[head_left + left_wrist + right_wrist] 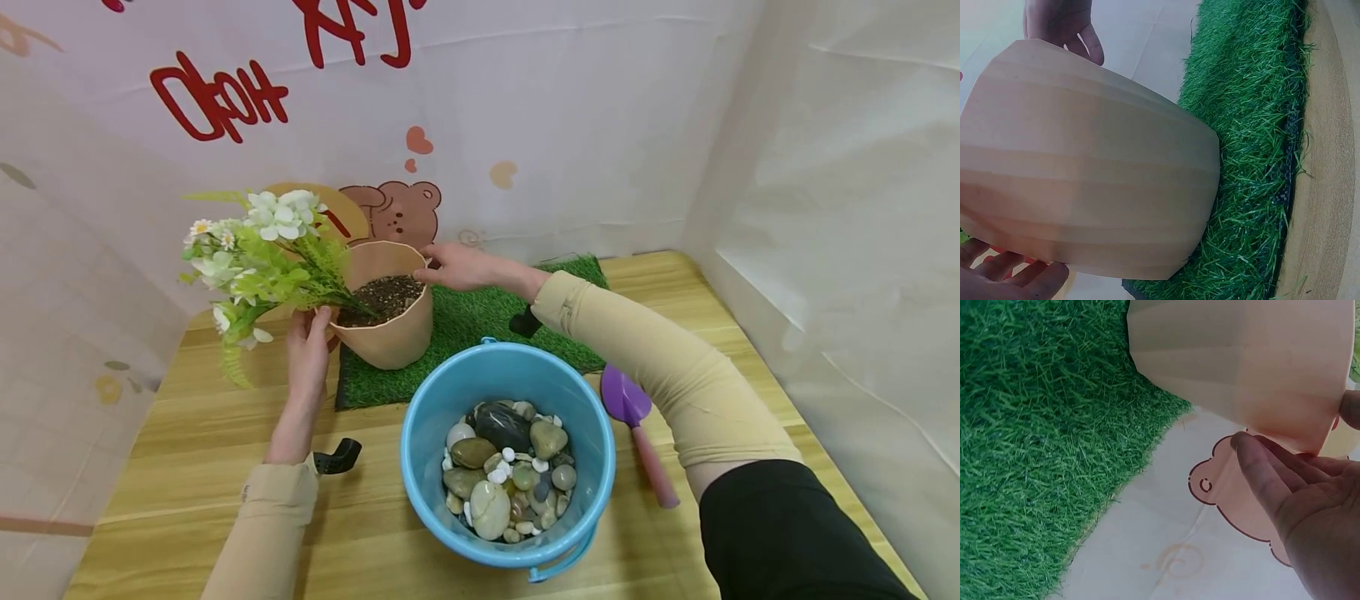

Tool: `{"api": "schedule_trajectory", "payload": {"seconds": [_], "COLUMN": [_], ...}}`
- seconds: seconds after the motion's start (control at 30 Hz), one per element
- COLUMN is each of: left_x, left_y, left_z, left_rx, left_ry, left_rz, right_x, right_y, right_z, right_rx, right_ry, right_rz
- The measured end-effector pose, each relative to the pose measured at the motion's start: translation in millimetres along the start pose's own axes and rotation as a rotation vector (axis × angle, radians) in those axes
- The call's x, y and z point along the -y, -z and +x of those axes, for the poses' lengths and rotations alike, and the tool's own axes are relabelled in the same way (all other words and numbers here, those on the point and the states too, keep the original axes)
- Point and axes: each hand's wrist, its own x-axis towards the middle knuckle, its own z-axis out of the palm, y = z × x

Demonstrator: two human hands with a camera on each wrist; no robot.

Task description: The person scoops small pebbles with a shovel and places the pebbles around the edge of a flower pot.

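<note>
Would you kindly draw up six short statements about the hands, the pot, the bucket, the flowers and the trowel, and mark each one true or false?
1. The left hand and the right hand both touch the pot. True.
2. The purple trowel lies to the right of the blue bucket. True.
3. The blue bucket is empty. False: it holds stones.
4. The flowers lean out over the pot's left side. True.
5. The right hand holds the purple trowel. False: the tool lies on the table.
6. The pot stands inside the blue bucket. False: it rests on the grass mat.

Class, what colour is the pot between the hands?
The pot is light peach; the head view shows it best.
</note>
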Motion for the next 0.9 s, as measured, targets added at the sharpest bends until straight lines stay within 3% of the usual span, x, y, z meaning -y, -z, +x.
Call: {"api": "schedule_trajectory", "payload": {"seconds": [0.57,0.9], "left_x": [2.9,-9.3], "left_y": [0.1,-12.5], "left_z": [-1.1,-5.0], "left_rx": [0.007,0.049], "left_ry": [-0.019,-0.057], "left_rz": [0.011,-0.037], "right_x": [20,23], "right_y": [-9,4], "right_z": [-2.0,-16.9], "right_rx": [-0.018,-0.122], "right_ry": [-0.144,-0.147], "right_rz": [0.407,0.434]}}
